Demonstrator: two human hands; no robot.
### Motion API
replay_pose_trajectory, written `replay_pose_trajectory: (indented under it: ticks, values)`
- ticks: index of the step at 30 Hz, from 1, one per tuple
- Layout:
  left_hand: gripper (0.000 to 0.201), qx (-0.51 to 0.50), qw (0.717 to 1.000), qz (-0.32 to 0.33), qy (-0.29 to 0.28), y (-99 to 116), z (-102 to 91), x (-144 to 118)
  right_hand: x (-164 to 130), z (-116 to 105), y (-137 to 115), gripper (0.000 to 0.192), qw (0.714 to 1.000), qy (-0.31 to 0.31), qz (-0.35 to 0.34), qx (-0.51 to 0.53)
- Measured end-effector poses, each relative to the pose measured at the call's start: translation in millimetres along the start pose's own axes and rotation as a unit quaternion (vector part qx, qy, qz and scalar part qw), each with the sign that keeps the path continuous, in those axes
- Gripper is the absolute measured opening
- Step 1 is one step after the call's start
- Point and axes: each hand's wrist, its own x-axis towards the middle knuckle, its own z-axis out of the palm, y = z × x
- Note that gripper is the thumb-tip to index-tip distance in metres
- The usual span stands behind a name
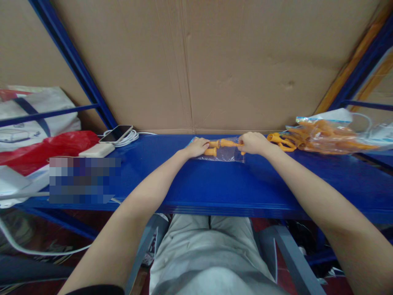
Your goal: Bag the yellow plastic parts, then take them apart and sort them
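At clear bag [225,155]: left hand [197,147] palm-down, right hand [252,143] curled.

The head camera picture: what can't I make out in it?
In the head view:
Clear bag: left end partly covered by the left hand.
Whether the right hand grips the long orange piece or only plastic: the hand itself hides the contact.
Count of orange parts at far right: blurred behind crinkled plastic.
Whatever lies under the blocky patch: pixelated.
White bag: cut off by the left edge.
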Motion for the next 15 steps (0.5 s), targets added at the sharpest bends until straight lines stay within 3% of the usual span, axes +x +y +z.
replay_pose_trajectory:
  ticks: [4, 15]
  values:
    - [0.042, -0.009, 1.000, -0.001, 0.011, 0.5, -2.6, -0.2, -5.4, -6.4, -7.2, 0.033, 1.000, -0.013, -0.001, -0.014]
    - [0.026, -0.181, 0.983, 0.005, 0.039, -5.1, 1.2, -1.8, -5.1, -8.5, -3.5, 0.030, 1.000, 0.015, -0.007, 0.014]
